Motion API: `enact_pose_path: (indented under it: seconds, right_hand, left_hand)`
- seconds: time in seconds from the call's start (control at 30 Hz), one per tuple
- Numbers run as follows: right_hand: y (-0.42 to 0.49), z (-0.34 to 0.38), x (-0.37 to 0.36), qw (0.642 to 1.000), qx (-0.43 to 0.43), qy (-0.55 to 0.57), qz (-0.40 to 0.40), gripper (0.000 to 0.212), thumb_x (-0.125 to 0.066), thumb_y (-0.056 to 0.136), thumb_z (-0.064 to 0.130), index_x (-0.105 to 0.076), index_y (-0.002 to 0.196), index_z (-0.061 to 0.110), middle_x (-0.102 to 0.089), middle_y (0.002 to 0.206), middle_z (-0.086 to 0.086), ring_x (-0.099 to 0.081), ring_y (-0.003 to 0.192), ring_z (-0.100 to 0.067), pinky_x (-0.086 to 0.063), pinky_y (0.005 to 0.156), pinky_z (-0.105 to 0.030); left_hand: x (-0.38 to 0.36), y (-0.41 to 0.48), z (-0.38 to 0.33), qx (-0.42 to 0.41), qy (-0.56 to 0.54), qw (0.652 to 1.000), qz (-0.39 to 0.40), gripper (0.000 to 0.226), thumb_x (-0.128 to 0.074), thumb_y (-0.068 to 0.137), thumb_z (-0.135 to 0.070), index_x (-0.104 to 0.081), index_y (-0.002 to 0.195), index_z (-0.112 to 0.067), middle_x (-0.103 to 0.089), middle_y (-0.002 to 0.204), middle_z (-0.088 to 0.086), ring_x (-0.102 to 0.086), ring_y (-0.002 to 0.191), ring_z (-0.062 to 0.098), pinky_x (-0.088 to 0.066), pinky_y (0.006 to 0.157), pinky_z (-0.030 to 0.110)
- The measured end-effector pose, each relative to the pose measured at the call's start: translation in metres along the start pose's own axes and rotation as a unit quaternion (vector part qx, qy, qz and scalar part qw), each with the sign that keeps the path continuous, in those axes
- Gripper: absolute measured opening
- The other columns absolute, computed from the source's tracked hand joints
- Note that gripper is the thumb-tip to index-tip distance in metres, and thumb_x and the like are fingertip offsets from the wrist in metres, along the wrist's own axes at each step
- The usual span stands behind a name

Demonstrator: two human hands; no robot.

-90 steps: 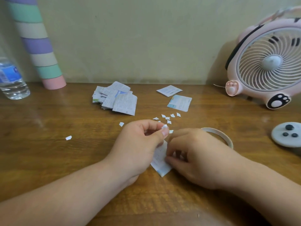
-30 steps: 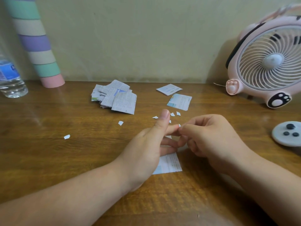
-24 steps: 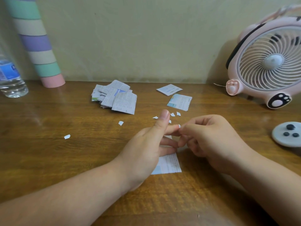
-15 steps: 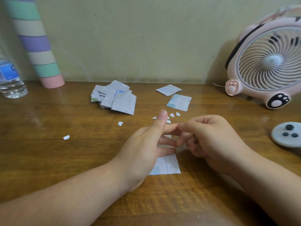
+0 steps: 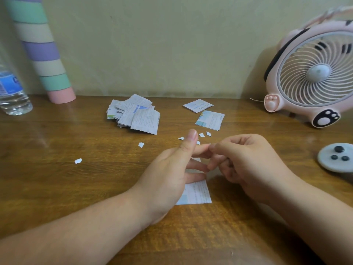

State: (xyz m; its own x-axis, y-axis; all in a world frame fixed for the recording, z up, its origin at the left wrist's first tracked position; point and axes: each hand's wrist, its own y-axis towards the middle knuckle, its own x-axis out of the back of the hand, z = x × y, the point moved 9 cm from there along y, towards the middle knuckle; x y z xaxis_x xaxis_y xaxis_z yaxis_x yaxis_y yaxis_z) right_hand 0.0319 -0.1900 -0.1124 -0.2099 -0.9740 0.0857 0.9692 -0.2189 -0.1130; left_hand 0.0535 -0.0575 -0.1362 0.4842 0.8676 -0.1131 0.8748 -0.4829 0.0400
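Observation:
My left hand (image 5: 170, 169) hovers over the wooden table (image 5: 76, 188), thumb pointing up and fingers stretched out to the right. My right hand (image 5: 248, 165) has curled fingers; its thumb and forefinger pinch a tiny white scrap (image 5: 209, 144) right at the tip of my left forefinger. A printed paper piece (image 5: 197, 194) lies flat on the table beneath my left hand, partly covered by it. Several small torn scraps (image 5: 204, 134) lie just beyond my hands.
A pile of printed paper pieces (image 5: 137, 115) and two separate pieces (image 5: 210, 119) lie further back. A pink fan (image 5: 313, 73) stands at the right, a grey disc with dark buttons (image 5: 338, 159) near it. A water bottle (image 5: 11, 92) and striped tube (image 5: 42, 54) stand far left.
Three seconds ago both hands held the paper piece; it now lies on the table. Over the last second my hands have stayed fingertip to fingertip, barely moving.

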Motion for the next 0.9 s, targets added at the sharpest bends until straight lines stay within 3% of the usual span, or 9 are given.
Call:
enact_pose_path:
  seconds: [0.17, 0.23, 0.33, 0.47, 0.9]
  right_hand:
    - [0.0, 0.002, 0.003, 0.996, 0.016, -0.083, -0.013, 0.015, -0.067, 0.075, 0.012, -0.075, 0.066, 0.003, -0.065, 0.069, -0.032, -0.041, 0.048, -0.019, -0.031, 0.046, -0.026]
    - [-0.001, 0.003, 0.004, 0.991, 0.023, -0.131, -0.019, 0.017, -0.064, 0.066, 0.019, -0.075, 0.065, 0.006, -0.067, 0.063, -0.025, -0.046, 0.049, -0.019, -0.035, 0.053, -0.031]
    - [-0.002, 0.004, 0.006, 0.99, 0.031, -0.14, -0.018, 0.015, -0.064, 0.075, 0.01, -0.074, 0.066, 0.004, -0.068, 0.062, -0.022, -0.047, 0.044, -0.017, -0.035, 0.051, -0.029]
    - [-0.001, 0.007, 0.007, 0.988, 0.043, -0.143, -0.023, 0.017, -0.068, 0.08, 0.013, -0.075, 0.067, 0.002, -0.066, 0.065, -0.026, -0.044, 0.047, -0.018, -0.035, 0.051, -0.029]
    - [0.0, 0.004, 0.007, 0.99, 0.026, -0.139, -0.022, 0.017, -0.063, 0.077, 0.008, -0.074, 0.066, 0.001, -0.066, 0.067, -0.029, -0.043, 0.046, -0.02, -0.033, 0.048, -0.027]
  left_hand:
    - [-0.001, 0.0, 0.0, -0.002, 0.016, 1.0, 0.011, 0.075, -0.041, 0.088, -0.068, -0.069, 0.125, -0.009, -0.074, 0.115, 0.006, -0.069, 0.108, 0.022, -0.055, 0.1, 0.045]
    - [-0.002, 0.0, 0.0, -0.006, 0.03, 0.999, 0.015, 0.08, -0.044, 0.085, -0.074, -0.068, 0.126, -0.01, -0.073, 0.118, 0.005, -0.068, 0.11, 0.023, -0.054, 0.1, 0.044]
    - [-0.005, -0.003, -0.005, -0.025, 0.071, 0.997, 0.027, 0.072, -0.041, 0.088, -0.073, -0.069, 0.125, -0.018, -0.074, 0.116, -0.003, -0.068, 0.111, 0.017, -0.053, 0.101, 0.042]
    - [-0.011, -0.007, -0.011, -0.04, 0.093, 0.994, 0.041, 0.062, -0.035, 0.091, -0.065, -0.073, 0.116, -0.022, -0.073, 0.112, -0.005, -0.067, 0.107, 0.014, -0.054, 0.101, 0.039]
    - [-0.007, -0.005, -0.007, -0.032, 0.096, 0.994, 0.031, 0.073, -0.037, 0.088, -0.075, -0.069, 0.124, -0.021, -0.072, 0.119, -0.007, -0.066, 0.113, 0.013, -0.053, 0.101, 0.038]
